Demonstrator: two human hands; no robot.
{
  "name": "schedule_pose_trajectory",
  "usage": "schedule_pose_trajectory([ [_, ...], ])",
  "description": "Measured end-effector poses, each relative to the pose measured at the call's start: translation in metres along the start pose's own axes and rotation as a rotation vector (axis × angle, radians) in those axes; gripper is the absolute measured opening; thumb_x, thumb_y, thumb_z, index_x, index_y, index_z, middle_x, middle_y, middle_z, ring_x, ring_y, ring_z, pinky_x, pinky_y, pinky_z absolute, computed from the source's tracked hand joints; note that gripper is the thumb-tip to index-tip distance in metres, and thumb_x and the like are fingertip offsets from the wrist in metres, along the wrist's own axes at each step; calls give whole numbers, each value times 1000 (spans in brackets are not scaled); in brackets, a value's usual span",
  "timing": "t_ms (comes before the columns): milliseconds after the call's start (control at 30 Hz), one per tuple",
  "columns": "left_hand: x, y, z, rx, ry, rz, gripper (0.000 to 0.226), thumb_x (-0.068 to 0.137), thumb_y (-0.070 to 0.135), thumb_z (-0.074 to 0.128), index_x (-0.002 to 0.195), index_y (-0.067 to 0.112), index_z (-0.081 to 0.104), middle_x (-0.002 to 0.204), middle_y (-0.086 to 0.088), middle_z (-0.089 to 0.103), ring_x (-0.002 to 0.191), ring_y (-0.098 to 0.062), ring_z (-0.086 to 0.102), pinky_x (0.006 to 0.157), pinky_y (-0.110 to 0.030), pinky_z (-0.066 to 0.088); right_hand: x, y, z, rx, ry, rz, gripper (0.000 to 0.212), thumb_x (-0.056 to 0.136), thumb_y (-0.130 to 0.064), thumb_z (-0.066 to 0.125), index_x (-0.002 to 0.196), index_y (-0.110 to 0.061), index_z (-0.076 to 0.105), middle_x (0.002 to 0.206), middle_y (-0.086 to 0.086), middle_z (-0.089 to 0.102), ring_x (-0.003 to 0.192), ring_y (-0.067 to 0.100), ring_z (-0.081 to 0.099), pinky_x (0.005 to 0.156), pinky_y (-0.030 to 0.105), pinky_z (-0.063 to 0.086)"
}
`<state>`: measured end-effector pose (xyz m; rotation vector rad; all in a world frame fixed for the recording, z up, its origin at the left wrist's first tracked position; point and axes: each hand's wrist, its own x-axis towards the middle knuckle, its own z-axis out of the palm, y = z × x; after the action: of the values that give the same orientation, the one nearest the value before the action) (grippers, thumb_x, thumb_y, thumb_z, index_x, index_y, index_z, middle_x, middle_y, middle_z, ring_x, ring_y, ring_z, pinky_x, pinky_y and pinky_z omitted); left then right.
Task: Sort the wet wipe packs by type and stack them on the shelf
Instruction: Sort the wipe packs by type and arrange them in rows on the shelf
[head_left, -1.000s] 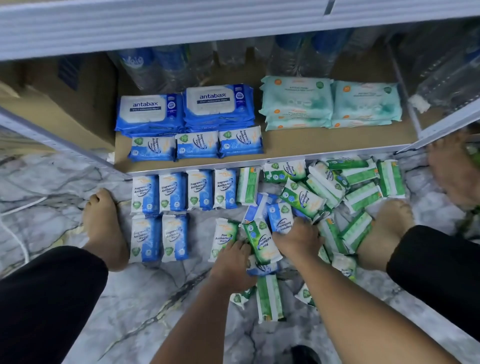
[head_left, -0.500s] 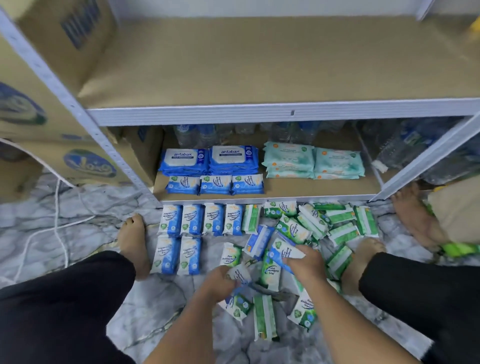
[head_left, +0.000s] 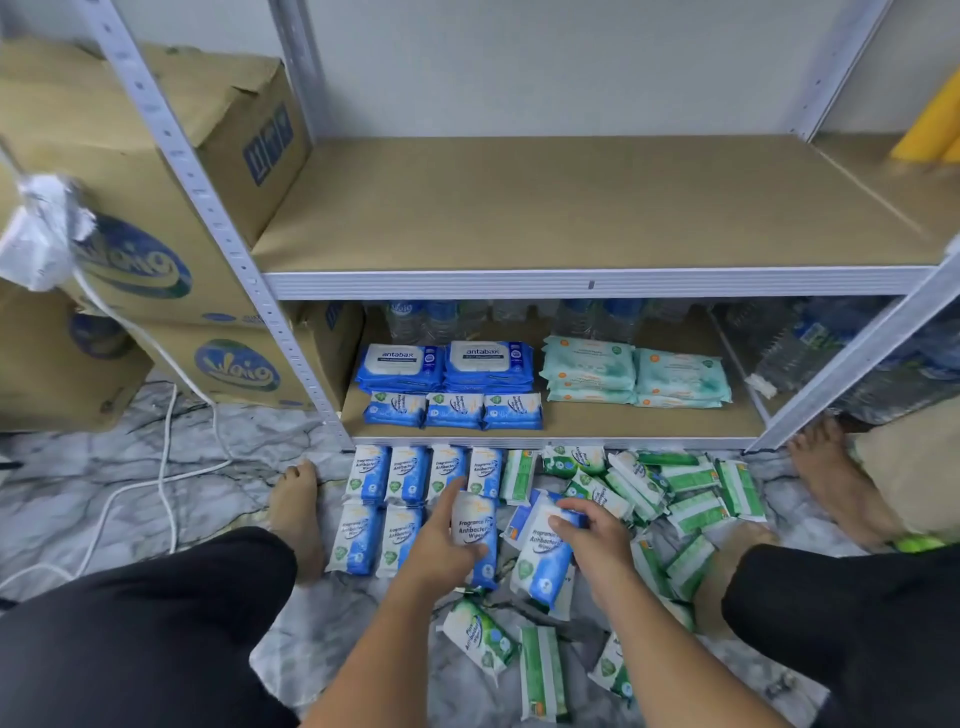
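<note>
Simply blue-and-white "Fragrance Free Antibacterial Wipes" pack (head_left: 475, 535)

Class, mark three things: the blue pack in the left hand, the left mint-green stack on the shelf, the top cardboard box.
blue pack (head_left: 475, 527): head view, printed front.
left mint-green stack (head_left: 589, 361): head view, top pack's face.
top cardboard box (head_left: 136, 265): head view, blue logo.
</note>
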<state>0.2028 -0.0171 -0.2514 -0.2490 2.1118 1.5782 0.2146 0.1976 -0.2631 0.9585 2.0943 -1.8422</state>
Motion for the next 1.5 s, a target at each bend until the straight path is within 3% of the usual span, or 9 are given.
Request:
schedule_pose_trajectory([
  [167,1,-13,-5,82,51,-36,67,88,6,74,131,48,44,121,-4,59,87,-19,67,66,-30,59,4,3,6,104,22,85,16,88,-19,76,92,-33,70,111,8,68,93,31,69,83,54,59],
  [333,6,-23,-7,103,56,-79,72,84,1,76,130,45,42,106,-2,65,84,-18,70,65,-30,58,6,4,12,-4,-62,134,18,105,-34,52,112,-22,63,120,-1,53,107,24,51,89,39,41],
  [467,13,-29,-8,112,41,-126,73,85,2,75,130,47,39,104,-2,65,86,-24,70,66,-35,59,11,16,20,7,-163,202,9,96,-20,68,104,-23,66,125,7,58,109,29,58,92,45,48],
  [567,22,-36,-9,120,35,-163,78,84,3,76,133,50,36,106,-2,64,90,-28,70,70,-45,60,19,27,27,34,-182,258,45,85,9,67,112,-26,60,121,15,58,95,40,68,75,55,61],
  [633,29,-41,-9,130,34,-184,79,85,4,76,134,49,34,105,-2,64,88,-27,70,68,-42,60,25,32,30,-25,-163,238,52,84,9,69,113,-31,55,118,12,62,91,36,70,71,53,62],
  [900,71,-68,0,183,4,-276,68,85,5,72,133,36,35,96,-1,62,74,-18,65,55,-28,53,57,50,31,-79,-50,201,50,83,4,76,121,-24,59,91,2,74,80,23,73,66,39,61],
  [1067,106,-83,15,262,16,-287,69,82,5,67,130,43,35,95,-3,64,77,-20,67,50,-27,52,84,70,34,-107,-39,257,48,82,7,75,117,-22,60,87,-2,75,80,21,74,75,46,62],
  [1200,133,-98,36,304,29,-304,71,79,6,65,129,46,34,98,-9,63,84,-29,66,63,-44,58,108,81,36,-120,-15,274,50,84,6,74,124,-21,61,99,3,74,86,21,72,76,44,61],
  [1500,148,-87,109,218,-60,-177,69,80,8,66,135,35,36,98,1,67,84,-18,67,69,-36,58,125,77,16,30,256,243,52,84,12,65,118,-26,66,92,2,71,70,14,63,56,26,48],
])
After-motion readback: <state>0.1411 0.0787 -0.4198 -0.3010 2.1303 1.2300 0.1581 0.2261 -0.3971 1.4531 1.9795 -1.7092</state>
